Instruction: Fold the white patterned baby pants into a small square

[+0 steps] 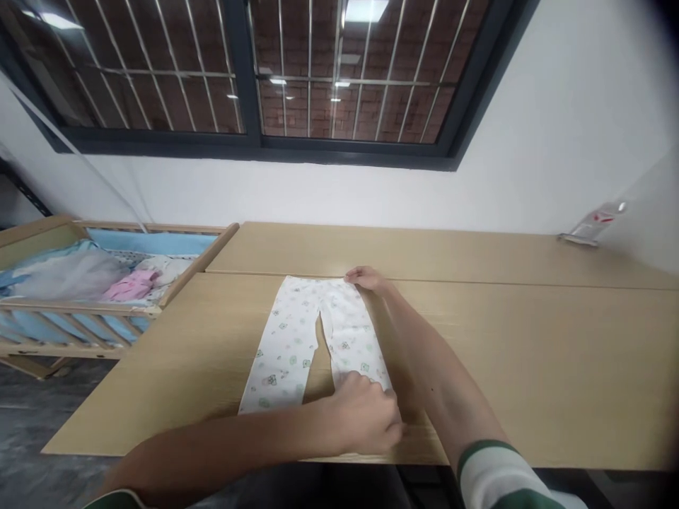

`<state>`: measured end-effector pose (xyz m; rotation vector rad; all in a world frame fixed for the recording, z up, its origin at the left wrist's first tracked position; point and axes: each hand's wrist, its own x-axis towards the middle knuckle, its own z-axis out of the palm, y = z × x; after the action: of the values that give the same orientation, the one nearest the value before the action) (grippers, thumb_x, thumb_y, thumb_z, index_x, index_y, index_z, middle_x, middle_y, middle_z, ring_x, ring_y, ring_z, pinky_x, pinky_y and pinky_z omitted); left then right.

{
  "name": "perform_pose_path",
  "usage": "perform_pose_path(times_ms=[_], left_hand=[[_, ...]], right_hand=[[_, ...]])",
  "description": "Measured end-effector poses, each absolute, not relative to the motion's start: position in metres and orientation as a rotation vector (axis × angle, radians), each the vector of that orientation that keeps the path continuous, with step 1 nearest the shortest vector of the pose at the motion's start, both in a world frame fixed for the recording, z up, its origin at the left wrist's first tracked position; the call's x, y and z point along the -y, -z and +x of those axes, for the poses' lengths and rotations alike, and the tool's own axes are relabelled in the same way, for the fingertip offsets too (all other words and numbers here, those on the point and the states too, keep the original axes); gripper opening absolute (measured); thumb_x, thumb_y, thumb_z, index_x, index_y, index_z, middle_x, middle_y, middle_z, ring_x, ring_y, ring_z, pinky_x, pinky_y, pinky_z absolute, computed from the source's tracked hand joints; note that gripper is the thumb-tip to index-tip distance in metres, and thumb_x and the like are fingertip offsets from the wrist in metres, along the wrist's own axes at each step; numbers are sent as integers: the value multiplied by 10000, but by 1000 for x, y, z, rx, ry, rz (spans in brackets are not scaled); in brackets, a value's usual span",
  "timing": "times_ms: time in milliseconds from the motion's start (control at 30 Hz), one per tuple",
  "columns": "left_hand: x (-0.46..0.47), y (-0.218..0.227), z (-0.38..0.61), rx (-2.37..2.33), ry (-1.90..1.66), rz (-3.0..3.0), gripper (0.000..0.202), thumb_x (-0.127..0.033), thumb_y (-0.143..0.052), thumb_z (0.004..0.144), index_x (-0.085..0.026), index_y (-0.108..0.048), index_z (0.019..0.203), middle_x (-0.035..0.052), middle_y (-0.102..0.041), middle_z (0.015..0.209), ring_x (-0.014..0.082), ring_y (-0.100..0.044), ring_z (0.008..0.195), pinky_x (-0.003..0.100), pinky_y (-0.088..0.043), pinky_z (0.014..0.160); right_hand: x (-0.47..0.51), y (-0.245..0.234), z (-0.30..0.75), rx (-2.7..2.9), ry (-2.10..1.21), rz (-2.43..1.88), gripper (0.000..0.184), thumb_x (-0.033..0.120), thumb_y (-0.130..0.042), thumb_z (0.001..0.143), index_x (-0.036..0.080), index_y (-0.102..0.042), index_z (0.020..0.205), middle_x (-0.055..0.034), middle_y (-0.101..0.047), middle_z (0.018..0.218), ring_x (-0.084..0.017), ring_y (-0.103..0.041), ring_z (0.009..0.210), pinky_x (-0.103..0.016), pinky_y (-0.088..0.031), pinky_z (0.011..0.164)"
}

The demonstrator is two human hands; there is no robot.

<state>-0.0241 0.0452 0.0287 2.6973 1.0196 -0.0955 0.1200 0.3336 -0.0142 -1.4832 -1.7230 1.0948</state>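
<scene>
A small pair of white baby trousers (297,339) with a green and grey print lies flat on the wooden table (530,339), waistband away from me. My left hand (366,417) is closed on the hem of the right-hand leg near the table's front edge. My right hand (366,278) reaches far forward and pinches the right corner of the waistband. The left-hand leg lies free, and both arms cross the table in front of me.
A wooden cot (175,283) with blue lining, a grey cloth and pink clothes stands at the left, against the table's side. A clear plastic package (594,225) with red marks rests at the far right by the wall. A barred window runs above.
</scene>
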Motion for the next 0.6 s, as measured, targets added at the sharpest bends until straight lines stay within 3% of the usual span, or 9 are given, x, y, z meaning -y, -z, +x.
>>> perform_pose_path(times_ms=[167,367,600], left_hand=[[-50,-15,-8,-1005,234,2609,558,-589,-400,929,-162,-755,985,166,-761,910,368,-738,861,487,-554,709],[-52,-18,-7,-1010,221,2548,435,-424,-442,895,-144,-772,937,187,-760,898,378,-732,843,498,-549,690],[-37,-37,-54,-1077,-304,2245,356,-297,-455,915,-190,-666,649,74,-741,694,203,-689,660,315,-491,667]], right_hand=[[-326,15,120,1690,-1138,-1443,258,215,-848,704,145,-707,910,-41,-732,796,-144,-637,718,-236,-496,684],[-323,13,117,1642,-1167,-1435,275,190,-856,695,141,-700,916,-13,-696,699,-139,-624,660,-236,-489,645],[-321,2,94,1559,-1154,-1405,280,172,-811,755,128,-668,991,-62,-727,797,-149,-653,684,-238,-511,627]])
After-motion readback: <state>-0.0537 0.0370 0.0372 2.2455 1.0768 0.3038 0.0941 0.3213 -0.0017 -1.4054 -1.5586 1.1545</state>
